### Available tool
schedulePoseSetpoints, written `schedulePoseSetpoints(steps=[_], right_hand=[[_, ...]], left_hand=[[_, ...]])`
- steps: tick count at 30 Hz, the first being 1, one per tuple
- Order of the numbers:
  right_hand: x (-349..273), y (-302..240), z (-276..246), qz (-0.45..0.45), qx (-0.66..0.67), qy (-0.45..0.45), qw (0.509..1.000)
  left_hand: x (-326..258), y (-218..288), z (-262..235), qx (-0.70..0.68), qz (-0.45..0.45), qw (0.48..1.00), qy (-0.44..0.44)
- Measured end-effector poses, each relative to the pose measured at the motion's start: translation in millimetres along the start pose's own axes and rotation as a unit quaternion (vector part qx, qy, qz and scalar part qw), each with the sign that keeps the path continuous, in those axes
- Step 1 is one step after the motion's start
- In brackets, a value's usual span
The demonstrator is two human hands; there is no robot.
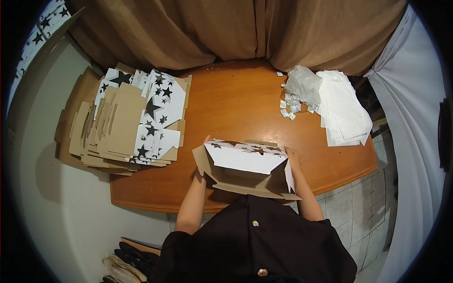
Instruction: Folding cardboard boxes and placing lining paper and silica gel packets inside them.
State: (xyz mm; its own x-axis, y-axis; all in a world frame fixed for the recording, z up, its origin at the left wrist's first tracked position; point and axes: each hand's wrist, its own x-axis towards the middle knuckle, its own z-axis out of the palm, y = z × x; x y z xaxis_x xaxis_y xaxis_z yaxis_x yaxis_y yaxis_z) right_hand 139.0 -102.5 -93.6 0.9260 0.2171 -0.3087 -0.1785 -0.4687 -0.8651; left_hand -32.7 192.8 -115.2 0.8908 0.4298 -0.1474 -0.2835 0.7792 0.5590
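Note:
A partly folded cardboard box, white with black stars outside and plain brown inside, is held up over the near edge of the table. Its open side faces me, with flaps sticking out at both ends. My left hand grips the box's left end; only fingertips show above the cardboard, the rest being hidden behind a brown flap. At the right end, my right hand is closed around the upper corner and side.
On the table's left lies a tall stack of flat star-printed cardboard blanks. Toward the far right are a crumpled clear plastic bag, several small white packets and a pile of white paper sheets. Brown curtains hang behind the wooden table.

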Motion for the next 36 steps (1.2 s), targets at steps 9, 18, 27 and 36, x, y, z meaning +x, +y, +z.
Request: schedulePoseSetpoints(steps=[9, 18, 27, 36], right_hand=[[58.2, 98.5, -1.5, 0.014, 0.248, 0.108, 0.963], [-15.0, -33.4, -64.3, -0.03, 0.339, 0.03, 0.94], [-56.4, -66.3, -51.0, -0.142, 0.109, -0.095, 0.979], [-39.3, -61.3, -47.9, -0.151, 0.198, -0.064, 0.966]], left_hand=[[35.0, -14.2, 30.8, 0.043, -0.195, 0.975, 0.101], [41.8, -15.3, 11.5, 0.282, -0.184, 0.923, 0.187], [26.7, 25.9, 38.6, 0.445, 0.041, 0.871, 0.205], [-60.3, 89.6, 153.9, 0.736, 0.182, 0.616, -0.214]])
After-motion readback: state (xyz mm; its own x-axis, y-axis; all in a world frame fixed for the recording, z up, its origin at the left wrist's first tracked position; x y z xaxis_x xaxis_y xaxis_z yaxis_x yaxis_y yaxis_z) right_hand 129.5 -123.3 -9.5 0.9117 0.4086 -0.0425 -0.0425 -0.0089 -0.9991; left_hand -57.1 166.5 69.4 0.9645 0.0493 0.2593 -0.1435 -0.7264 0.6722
